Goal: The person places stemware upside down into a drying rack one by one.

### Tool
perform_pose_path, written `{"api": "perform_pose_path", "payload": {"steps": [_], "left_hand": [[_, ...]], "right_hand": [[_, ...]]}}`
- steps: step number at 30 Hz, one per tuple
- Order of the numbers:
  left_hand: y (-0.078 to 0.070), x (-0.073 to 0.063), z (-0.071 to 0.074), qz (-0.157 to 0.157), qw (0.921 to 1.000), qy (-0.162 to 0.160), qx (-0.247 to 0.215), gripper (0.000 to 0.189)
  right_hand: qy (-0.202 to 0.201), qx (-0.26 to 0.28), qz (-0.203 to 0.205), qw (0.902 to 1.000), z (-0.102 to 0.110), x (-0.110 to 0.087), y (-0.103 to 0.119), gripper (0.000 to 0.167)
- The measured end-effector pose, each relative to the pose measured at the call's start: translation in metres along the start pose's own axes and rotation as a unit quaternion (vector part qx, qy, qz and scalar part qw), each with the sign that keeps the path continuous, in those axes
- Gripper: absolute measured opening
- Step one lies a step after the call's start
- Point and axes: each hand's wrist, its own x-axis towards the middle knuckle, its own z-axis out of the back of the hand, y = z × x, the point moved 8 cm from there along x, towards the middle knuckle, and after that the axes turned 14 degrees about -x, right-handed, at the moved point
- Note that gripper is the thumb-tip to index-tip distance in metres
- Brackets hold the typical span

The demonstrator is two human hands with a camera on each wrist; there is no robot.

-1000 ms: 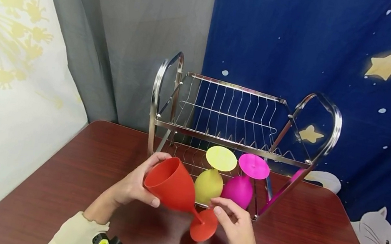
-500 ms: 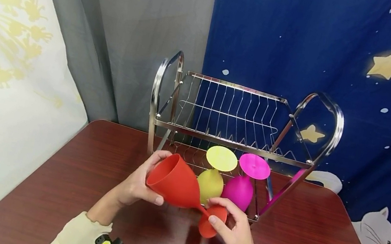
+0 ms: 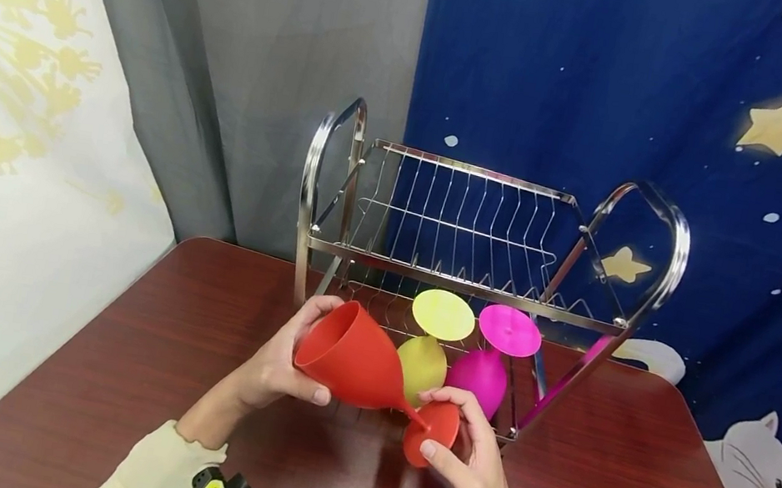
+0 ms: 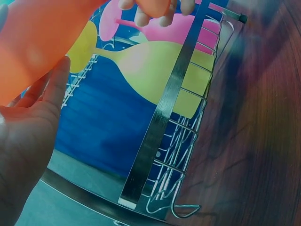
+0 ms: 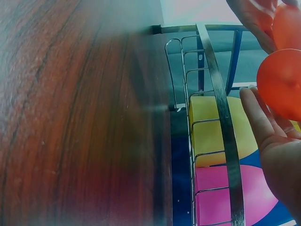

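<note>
A red plastic wine glass [image 3: 358,361] is held tilted above the table, its mouth to the left and its foot to the right. My left hand [image 3: 277,366] grips the bowl, fingers behind it and thumb along the near side. My right hand [image 3: 475,467] pinches the round foot at its rim, thumb in front. Just behind, a yellow wine glass [image 3: 421,367] and a magenta wine glass [image 3: 480,380] stand upside down on the rack's lower tier. In the right wrist view, the red foot [image 5: 284,84] rests against the fingers.
A two-tier chrome dish rack [image 3: 461,281] stands at the back of the brown wooden table [image 3: 628,482]. Its upper tier has upright wire slots, with tall looped handles at both ends. Blue and grey curtains [image 3: 292,94] hang behind.
The red wine glass has shifted slightly up and right, its foot rising a little. My right thumb and fingers have closed onto the foot, where before they hovered beside it.
</note>
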Motion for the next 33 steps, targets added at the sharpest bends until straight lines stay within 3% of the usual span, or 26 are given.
{"api": "perform_pose_path", "payload": {"steps": [10,18,24,33], "left_hand": [[0.0,0.0,-0.004,0.02,0.9998,0.002,-0.004,0.089],[-0.002,0.002,-0.006,0.026,0.9996,0.001,0.008,0.091],[-0.002,0.001,-0.009,0.035,0.9983,0.046,0.011,0.099],[-0.009,-0.002,-0.011,0.03,0.995,0.095,-0.012,0.105]], "right_hand": [[-0.047,0.004,0.023,0.9986,0.009,0.002,0.004,0.043],[-0.062,0.014,0.046,0.9969,0.014,0.006,0.008,0.039],[-0.073,0.041,0.049,0.9953,0.023,0.007,0.01,0.038],[-0.073,0.026,0.059,0.9953,0.032,0.007,0.013,0.042]]}}
